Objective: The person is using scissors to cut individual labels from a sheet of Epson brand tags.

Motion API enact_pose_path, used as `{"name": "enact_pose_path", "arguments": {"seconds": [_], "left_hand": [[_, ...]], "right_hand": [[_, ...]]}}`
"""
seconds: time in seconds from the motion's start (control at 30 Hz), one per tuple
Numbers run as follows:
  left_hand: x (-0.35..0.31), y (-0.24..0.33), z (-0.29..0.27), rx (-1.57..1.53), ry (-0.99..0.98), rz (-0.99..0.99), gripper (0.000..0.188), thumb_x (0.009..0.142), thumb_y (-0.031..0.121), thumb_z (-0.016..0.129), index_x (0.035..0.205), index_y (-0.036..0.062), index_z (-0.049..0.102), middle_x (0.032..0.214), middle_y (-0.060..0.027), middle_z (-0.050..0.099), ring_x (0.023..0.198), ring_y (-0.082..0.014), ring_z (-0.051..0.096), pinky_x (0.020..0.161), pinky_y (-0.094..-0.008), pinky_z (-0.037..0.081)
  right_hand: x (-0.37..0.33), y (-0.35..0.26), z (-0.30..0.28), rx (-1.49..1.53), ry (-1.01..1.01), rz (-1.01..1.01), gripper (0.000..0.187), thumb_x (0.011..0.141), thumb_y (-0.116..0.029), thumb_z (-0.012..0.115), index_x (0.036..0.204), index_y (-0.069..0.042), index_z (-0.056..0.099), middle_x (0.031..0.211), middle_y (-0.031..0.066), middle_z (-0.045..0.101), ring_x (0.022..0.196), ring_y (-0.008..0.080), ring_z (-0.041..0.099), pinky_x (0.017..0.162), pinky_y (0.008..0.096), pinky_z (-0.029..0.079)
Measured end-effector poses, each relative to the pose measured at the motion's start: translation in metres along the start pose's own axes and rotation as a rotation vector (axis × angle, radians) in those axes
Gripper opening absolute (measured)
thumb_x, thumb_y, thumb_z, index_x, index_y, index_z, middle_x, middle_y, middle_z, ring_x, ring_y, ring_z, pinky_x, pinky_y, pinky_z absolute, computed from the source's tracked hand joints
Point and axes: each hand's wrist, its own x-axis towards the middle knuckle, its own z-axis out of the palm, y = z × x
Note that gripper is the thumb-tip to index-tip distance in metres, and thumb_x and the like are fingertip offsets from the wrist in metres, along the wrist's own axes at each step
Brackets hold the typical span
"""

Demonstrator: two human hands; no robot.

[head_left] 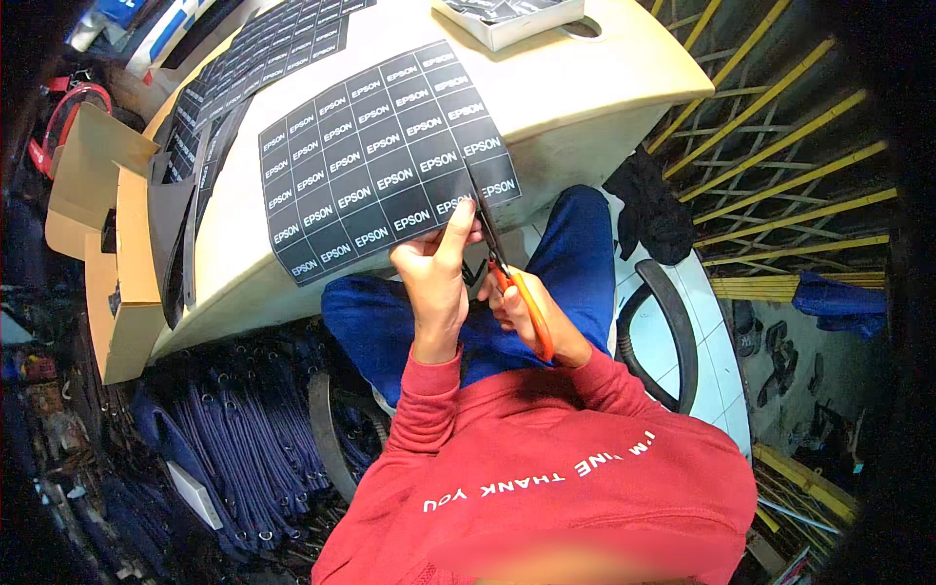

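A black sheet [361, 156] printed with a grid of white-lettered rectangles lies partly on the table, its near edge reaching past the table's rim. My left hand [441, 255] pinches that near edge close to the right corner, thumb on top. In my right hand [526, 307] is a pair of scissors [531, 310] with orange handles, fingers wrapped round them. The dark blades sit at the sheet's right-hand column, along a line between printed rectangles. A cut runs up from the near edge there; the blade tips are hard to make out against the black.
The pale table [585, 78] carries more printed sheets [283, 49] at the far left and a white box [512, 19] of cut black pieces. An open cardboard box [127, 253] stands left. Dark blue straps [253, 439] hang below it. A yellow folding gate [780, 166] is at right.
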Motion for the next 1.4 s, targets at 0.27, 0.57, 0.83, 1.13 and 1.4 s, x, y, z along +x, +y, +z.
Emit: {"name": "enact_pose_path", "arguments": {"seconds": [0.27,0.57,0.83,1.13,1.4], "left_hand": [[0.000,0.002,0.001,-0.021,-0.010,-0.013,0.016,0.080,0.003,0.068,0.095,0.0009,0.063,0.086,-0.0050,0.064,0.069,-0.0112,0.059,0.061,-0.0221,0.048],[0.001,0.003,-0.002,0.006,0.021,-0.042,0.018,0.079,0.002,0.068,0.096,0.0006,0.063,0.087,-0.0058,0.065,0.071,-0.0117,0.061,0.063,-0.0217,0.050],[0.001,0.004,-0.002,-0.018,-0.010,-0.036,0.020,0.079,0.002,0.069,0.098,0.0007,0.063,0.087,-0.0056,0.064,0.072,-0.0117,0.060,0.063,-0.0217,0.050],[0.001,0.007,0.000,-0.060,-0.010,-0.093,0.020,0.080,0.004,0.069,0.098,0.0018,0.063,0.087,-0.0048,0.064,0.072,-0.0120,0.060,0.064,-0.0232,0.050],[0.007,0.004,-0.002,-0.001,0.048,-0.022,0.016,0.082,0.010,0.069,0.096,0.0049,0.063,0.088,-0.0028,0.063,0.072,-0.0106,0.058,0.066,-0.0248,0.049]], "right_hand": [[0.000,0.005,0.002,-0.038,0.043,-0.009,0.062,0.086,-0.064,0.041,0.088,-0.003,0.047,0.060,-0.0066,0.032,0.051,0.0030,0.028,0.045,0.0203,0.026],[-0.001,0.005,-0.001,-0.160,0.071,-0.048,0.051,0.094,-0.047,0.041,0.076,-0.001,0.051,0.061,0.0031,0.049,0.055,0.0114,0.047,0.053,0.0281,0.041],[-0.004,-0.007,0.003,-0.160,0.106,0.051,0.054,0.094,-0.049,0.042,0.068,-0.003,0.049,0.054,-0.0004,0.046,0.049,0.0086,0.045,0.047,0.0256,0.038],[-0.004,-0.008,0.005,-0.279,0.154,-0.025,0.054,0.095,-0.048,0.042,0.065,-0.003,0.050,0.054,-0.0004,0.047,0.049,0.0084,0.045,0.046,0.0260,0.038],[-0.002,-0.004,0.004,-0.242,0.128,-0.001,0.053,0.095,-0.046,0.042,0.068,-0.001,0.052,0.056,0.0038,0.050,0.052,0.0122,0.048,0.050,0.0281,0.041]]}}
